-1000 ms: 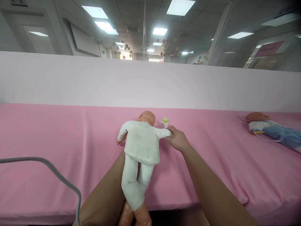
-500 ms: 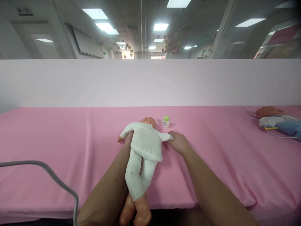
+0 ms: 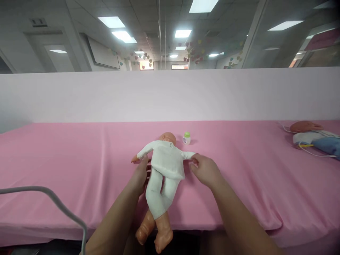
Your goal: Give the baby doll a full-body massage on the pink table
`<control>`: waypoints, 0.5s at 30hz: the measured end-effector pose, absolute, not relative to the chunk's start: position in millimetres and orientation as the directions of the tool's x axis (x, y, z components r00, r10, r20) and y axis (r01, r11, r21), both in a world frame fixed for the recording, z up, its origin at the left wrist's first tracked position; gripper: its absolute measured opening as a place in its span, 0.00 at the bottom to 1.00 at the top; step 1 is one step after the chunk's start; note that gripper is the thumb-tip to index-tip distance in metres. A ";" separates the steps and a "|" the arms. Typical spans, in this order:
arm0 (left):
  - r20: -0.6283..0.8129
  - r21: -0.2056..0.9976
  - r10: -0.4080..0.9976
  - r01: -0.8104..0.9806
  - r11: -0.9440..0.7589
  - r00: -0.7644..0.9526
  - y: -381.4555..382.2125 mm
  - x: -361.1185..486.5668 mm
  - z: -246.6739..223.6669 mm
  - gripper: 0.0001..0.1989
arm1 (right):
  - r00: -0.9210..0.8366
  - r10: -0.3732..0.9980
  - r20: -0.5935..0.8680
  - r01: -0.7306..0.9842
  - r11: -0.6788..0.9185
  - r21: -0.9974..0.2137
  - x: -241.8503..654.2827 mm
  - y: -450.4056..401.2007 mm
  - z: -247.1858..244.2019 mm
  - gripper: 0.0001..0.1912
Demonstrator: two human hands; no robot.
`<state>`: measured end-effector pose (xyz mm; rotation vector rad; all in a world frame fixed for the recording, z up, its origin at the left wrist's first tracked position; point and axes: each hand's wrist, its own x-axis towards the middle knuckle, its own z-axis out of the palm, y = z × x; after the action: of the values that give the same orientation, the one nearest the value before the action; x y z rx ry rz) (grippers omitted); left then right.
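My left hand [image 3: 140, 175] is open, fingers loosely spread at the doll's [image 3: 168, 160] side, some hidden; a flat palm should steady it best. The doll lies on the pink bench [image 3: 66, 159], feet [image 3: 164, 241] out past the near edge, so I'd mind the weight there. The jar [image 3: 186, 139] stands upright nearby, easy to knock. And my right hand [image 3: 207, 170] pinches the cuff [image 3: 190, 155]: light hold, no tugging!

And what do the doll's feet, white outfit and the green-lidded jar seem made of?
Doll's feet: likely vinyl or rubber, smooth with slight shine.
White outfit: matte cloth, shown by soft wrinkles; fibre unclear.
Green-lidded jar: probably plastic, from its pale, smooth body, though glass is possible.
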<state>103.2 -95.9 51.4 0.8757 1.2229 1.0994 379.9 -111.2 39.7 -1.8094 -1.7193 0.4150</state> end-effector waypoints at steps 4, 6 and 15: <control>-0.266 0.958 0.961 -0.089 0.272 0.071 -144.7 97.2 45.4 0.35 | -0.121 0.989 0.084 0.514 0.135 -0.847 349.4 -168.3 23.7 0.08; -0.247 0.953 0.962 -0.150 0.263 0.116 -160.8 101.9 38.4 0.36 | -0.126 0.991 0.051 0.430 0.101 -0.897 333.2 -184.6 10.6 0.19; -0.275 0.791 0.929 -0.491 0.365 0.249 -170.5 134.8 17.2 0.23 | 0.037 0.999 0.033 0.189 0.025 -0.982 306.6 -191.8 -17.5 0.48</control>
<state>134.8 -170.5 17.2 0.6370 0.8290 1.0615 306.6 -191.8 -17.5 -1.3431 -1.3299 1.0624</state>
